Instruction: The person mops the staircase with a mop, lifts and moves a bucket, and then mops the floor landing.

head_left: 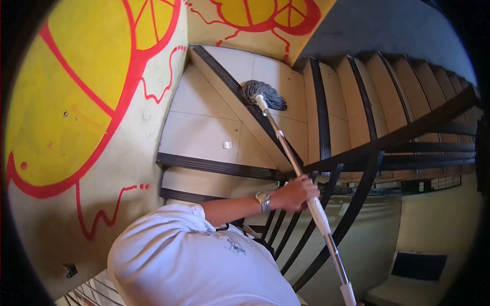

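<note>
My left hand (296,193), with a metal-banded watch (263,200) on the wrist, is closed around the pole of a mop (289,151). The pole slants from the lower right up to the grey, stringy mop head (264,95). That head lies on the pale tiled landing (286,74), across the dark edge strip of a step. At the bottom edge, beside the pole's white end grip, only a sliver of my right hand (360,304) shows; its fingers are hidden.
A small white scrap (227,145) lies on the lower tiled step. Stairs (372,97) with dark edge strips rise to the right. A dark metal railing (408,130) runs beside them, close to the pole. A painted wall (127,158) borders the steps on the left.
</note>
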The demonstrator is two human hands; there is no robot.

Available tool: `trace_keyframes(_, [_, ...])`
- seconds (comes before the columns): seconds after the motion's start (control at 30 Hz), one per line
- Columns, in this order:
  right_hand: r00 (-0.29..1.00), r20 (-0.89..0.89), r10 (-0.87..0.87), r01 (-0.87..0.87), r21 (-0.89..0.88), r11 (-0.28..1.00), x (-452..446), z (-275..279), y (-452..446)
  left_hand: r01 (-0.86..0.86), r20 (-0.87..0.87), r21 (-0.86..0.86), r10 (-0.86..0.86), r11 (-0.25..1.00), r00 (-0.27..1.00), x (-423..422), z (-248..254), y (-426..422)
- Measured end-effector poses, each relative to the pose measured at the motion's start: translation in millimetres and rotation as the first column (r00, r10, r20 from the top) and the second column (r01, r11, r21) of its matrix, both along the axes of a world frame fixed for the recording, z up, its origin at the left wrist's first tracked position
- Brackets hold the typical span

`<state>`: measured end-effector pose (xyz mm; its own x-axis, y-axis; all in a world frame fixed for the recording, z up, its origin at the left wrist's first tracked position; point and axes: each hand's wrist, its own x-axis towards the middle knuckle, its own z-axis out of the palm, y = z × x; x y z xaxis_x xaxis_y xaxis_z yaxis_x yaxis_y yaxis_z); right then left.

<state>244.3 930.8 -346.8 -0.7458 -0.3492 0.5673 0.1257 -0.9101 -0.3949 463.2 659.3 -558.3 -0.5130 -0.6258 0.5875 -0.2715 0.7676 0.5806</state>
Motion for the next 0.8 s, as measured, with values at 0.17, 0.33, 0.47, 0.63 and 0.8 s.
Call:
trace_keyframes(0.17, [0.961, -0.265, 0.078, -0.060, 0.073, 0.995, 8.8, -60.5, -113.1, -0.269, 0.033, -0.030, 0.270, 0.963, 0.962, 54.3, -11.7, -90.9])
trace_keyframes(0.33, [0.857, -0.502, -0.115, 0.187, 0.096, 0.978, 123.4, -120.5, -248.7, -0.121, -0.299, 0.687, 0.430, 0.717, 0.852, 130.0, -65.2, -206.5])
trace_keyframes(0.47, [0.813, -0.449, 0.371, -0.371, 0.093, 0.924, 183.2, -119.0, -290.7, -0.530, 0.196, 0.195, 0.496, 0.826, 0.846, 186.0, -68.5, -240.6])
trace_keyframes(0.63, [0.785, -0.451, 0.424, -0.390, 0.172, 0.905, 143.2, -75.7, -263.9, -0.393, -0.072, -0.014, 0.392, 0.919, 0.917, 132.3, -104.8, -256.6])
trace_keyframes(0.8, [0.777, -0.519, 0.358, -0.290, 0.210, 0.934, 120.2, -50.6, -205.7, -0.194, -0.149, 0.093, 0.206, 0.977, 0.967, 64.1, -69.8, -204.7])
